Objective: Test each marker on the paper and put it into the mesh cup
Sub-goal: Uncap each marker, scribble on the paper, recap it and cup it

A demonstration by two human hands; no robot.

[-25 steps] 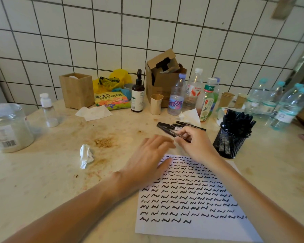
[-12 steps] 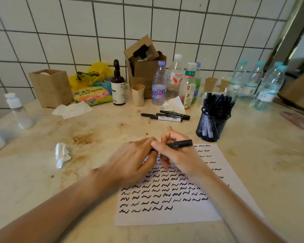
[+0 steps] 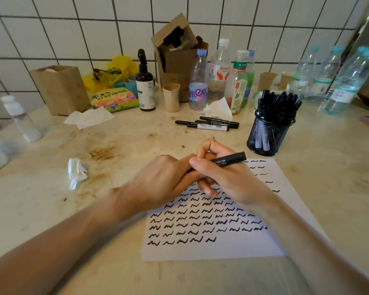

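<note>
A black marker (image 3: 229, 159) lies across my right hand (image 3: 226, 177), gripped between thumb and fingers above the top of the white paper (image 3: 232, 248), which is covered with rows of black squiggles. My left hand (image 3: 158, 184) meets it from the left, its fingers curled round the marker's left end, which is hidden. The black mesh cup (image 3: 268, 133) stands beyond the paper at the right, packed with several black markers. Three loose markers (image 3: 207, 124) lie on the counter behind my hands.
Several bottles (image 3: 198, 81), a cardboard box (image 3: 179, 52), a brown dropper bottle (image 3: 145, 81) and paper cups line the tiled wall. A crumpled tissue (image 3: 77, 172) lies left of my hands, a small plastic bottle (image 3: 19, 118) far left. More water bottles (image 3: 345, 81) stand at the right.
My right hand lifted one marker off the pile and brought it back over the paper. My left hand came up to grip its left end.
</note>
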